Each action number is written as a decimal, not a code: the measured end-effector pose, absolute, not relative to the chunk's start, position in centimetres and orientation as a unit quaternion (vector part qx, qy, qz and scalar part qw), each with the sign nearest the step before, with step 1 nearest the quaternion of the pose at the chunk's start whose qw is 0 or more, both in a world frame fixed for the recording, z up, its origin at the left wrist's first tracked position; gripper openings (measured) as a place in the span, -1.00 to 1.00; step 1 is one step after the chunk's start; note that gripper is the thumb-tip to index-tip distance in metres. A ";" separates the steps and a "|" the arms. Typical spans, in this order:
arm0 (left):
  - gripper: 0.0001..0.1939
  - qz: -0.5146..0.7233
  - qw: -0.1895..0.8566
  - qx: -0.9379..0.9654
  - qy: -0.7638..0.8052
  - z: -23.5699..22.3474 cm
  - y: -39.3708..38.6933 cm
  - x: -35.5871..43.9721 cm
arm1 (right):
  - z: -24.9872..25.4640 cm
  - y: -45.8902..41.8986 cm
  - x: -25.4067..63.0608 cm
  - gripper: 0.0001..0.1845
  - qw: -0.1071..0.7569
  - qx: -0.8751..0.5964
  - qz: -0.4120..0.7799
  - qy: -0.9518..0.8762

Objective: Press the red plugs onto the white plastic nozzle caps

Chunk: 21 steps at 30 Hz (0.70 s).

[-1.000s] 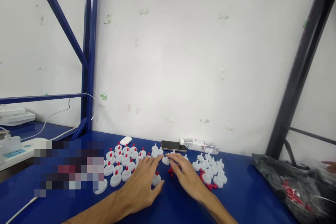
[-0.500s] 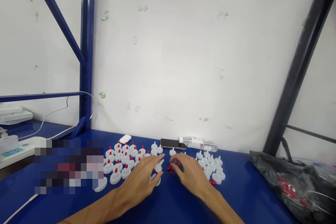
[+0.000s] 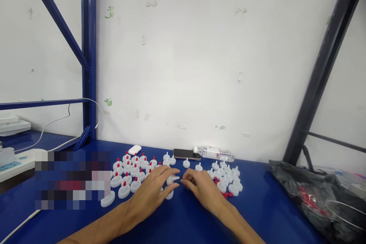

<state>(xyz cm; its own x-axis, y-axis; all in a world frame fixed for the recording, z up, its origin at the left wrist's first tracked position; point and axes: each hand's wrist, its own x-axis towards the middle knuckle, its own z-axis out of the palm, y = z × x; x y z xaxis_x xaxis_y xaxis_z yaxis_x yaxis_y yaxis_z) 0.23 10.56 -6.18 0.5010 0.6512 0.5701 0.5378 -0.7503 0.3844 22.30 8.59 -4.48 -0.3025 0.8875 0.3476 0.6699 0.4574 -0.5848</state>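
My left hand (image 3: 156, 183) is closed around a white nozzle cap (image 3: 170, 179), a round lid with a thin spout that points right toward my other hand. Another white cap (image 3: 169, 195) shows just below those fingers. My right hand (image 3: 198, 186) has thumb and fingertips pinched together close to the spout's tip; whatever they hold is too small to make out. Left of my left hand stand several white caps with red tips (image 3: 124, 190) on their spouts. Beyond my right hand are several bare-spouted white caps (image 3: 228, 177) and loose red tips (image 3: 227, 195).
A phone (image 3: 186, 154) and a clear plastic bottle (image 3: 214, 153) lie by the wall, with a white case (image 3: 134, 150) farther left. A black plastic bag (image 3: 303, 194) with red pieces sits at right. A power strip (image 3: 23, 162) and cables are at left on the blue table (image 3: 183, 225).
My right hand's fingers have drawn together and moved from over the loose red tips to the spout. The cap in my left hand has tilted so its spout points more level to the right.
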 end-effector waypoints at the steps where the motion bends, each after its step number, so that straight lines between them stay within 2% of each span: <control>1: -0.65 0.360 0.080 0.862 0.346 -6.2 10.6 0.2 | -4.3 8.6 22.2 -0.84 0.348 -0.482 0.196 -0.780; 3: -0.61 0.357 0.084 0.862 0.349 -6.1 10.6 0.1 | -4.1 8.6 21.9 -0.84 0.401 -0.463 0.245 -0.752; 5: -0.58 0.355 0.089 0.862 0.350 -5.9 10.5 0.1 | -3.9 8.6 21.6 -0.74 0.442 -0.449 0.283 -0.724; 12: -0.51 0.359 0.097 0.864 0.339 -5.6 10.1 0.2 | -3.9 8.8 21.2 -0.59 0.508 -0.384 0.431 -0.640; 16: -0.47 0.368 0.094 0.854 0.356 -5.6 10.1 0.2 | -4.2 9.0 21.1 -0.61 0.513 -0.371 0.473 -0.612; 21: -0.53 0.379 0.089 0.845 0.366 -5.8 10.4 0.1 | -4.4 9.1 21.0 -0.65 0.514 -0.373 0.464 -0.617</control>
<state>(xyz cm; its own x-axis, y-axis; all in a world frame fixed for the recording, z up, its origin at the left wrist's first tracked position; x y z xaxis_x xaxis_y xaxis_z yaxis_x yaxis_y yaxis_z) 0.15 10.35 -5.80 0.4445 0.6863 0.5757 0.5518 -0.7160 0.4276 21.03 9.07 -4.45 -0.1932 0.9375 0.2894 -0.0175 0.2916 -0.9564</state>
